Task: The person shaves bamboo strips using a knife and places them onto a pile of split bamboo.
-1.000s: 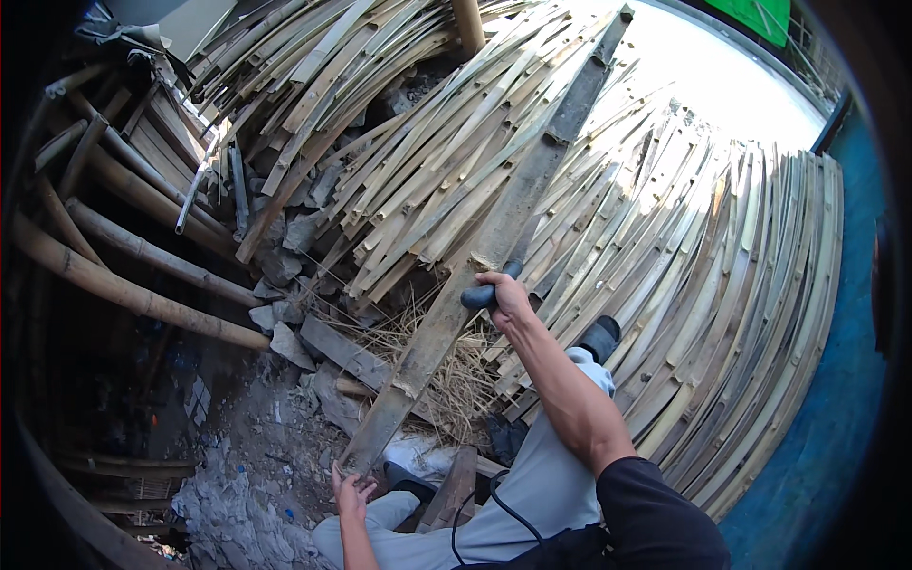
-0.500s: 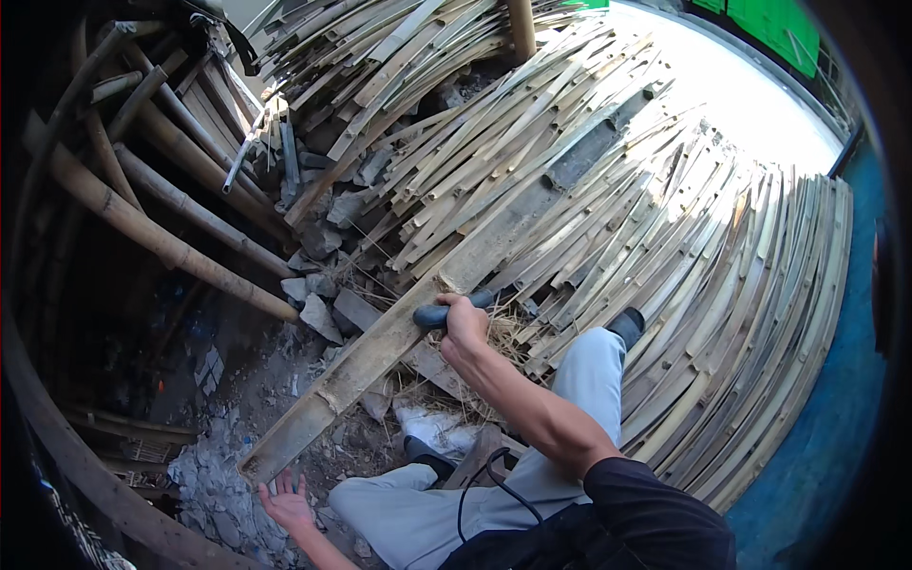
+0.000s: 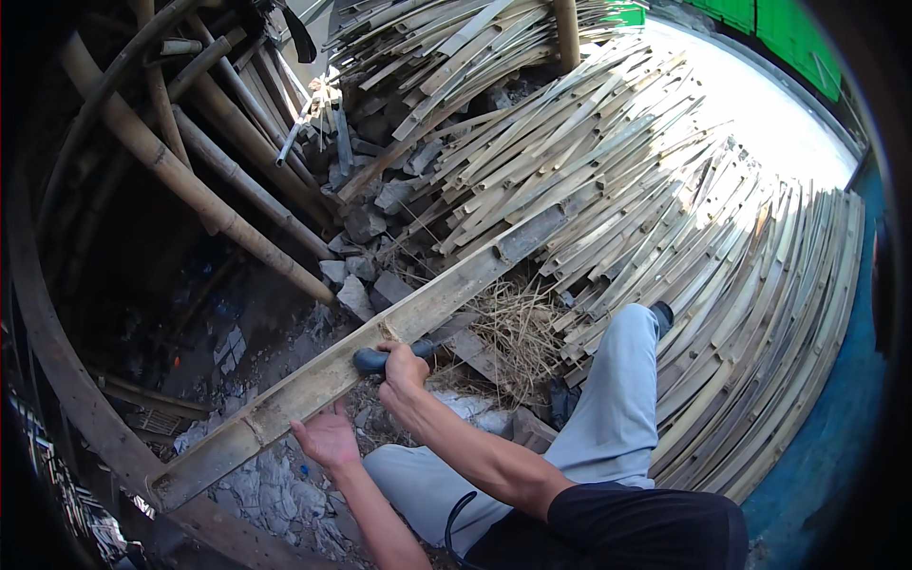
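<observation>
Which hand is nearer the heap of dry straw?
Right. The right hand, closed on a dark handle, is to the left of the straw heap; the left hand, open at the split bamboo, is farther off, toward the lower left.

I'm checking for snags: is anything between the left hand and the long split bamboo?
Nothing visible: the open left hand is at the near edge of the split bamboo, though contact is unclear. The right hand, gripping a dark handle, is off to the right.
</observation>
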Motion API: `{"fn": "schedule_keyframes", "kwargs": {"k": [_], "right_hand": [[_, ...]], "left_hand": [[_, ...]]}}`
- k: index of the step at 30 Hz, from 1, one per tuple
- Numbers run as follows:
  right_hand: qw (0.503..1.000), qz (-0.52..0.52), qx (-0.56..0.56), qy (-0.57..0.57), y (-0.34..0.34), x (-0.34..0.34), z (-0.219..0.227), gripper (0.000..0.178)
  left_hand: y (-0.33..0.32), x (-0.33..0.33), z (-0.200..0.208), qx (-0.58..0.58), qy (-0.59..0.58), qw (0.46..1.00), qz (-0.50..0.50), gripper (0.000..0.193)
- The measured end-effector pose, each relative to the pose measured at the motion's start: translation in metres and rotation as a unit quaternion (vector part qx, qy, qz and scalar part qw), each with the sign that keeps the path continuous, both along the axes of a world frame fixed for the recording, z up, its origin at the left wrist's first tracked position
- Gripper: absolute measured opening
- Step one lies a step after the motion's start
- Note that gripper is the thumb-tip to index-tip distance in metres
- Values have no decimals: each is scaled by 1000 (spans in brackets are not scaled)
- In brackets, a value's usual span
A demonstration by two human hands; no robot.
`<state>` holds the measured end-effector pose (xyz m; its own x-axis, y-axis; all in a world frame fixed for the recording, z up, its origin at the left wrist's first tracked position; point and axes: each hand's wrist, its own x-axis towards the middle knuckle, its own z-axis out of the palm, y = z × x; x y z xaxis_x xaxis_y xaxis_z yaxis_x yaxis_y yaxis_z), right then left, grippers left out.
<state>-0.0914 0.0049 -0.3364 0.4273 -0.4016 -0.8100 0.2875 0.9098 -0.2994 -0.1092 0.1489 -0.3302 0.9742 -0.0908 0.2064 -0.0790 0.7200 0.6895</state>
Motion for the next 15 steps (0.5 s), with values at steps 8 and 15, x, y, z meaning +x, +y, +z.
{"fn": "schedule_keyframes", "kwargs": {"k": [8,15], "right_hand": [[996,67,-42,36,37,-21,12,39],[993,27,-110,-19,18,-15,6,32]], "left_hand": [[8,-8,16,-89,-40,995,-14,70],[6,3,-7,-97,-47,992,-62,74]]}}
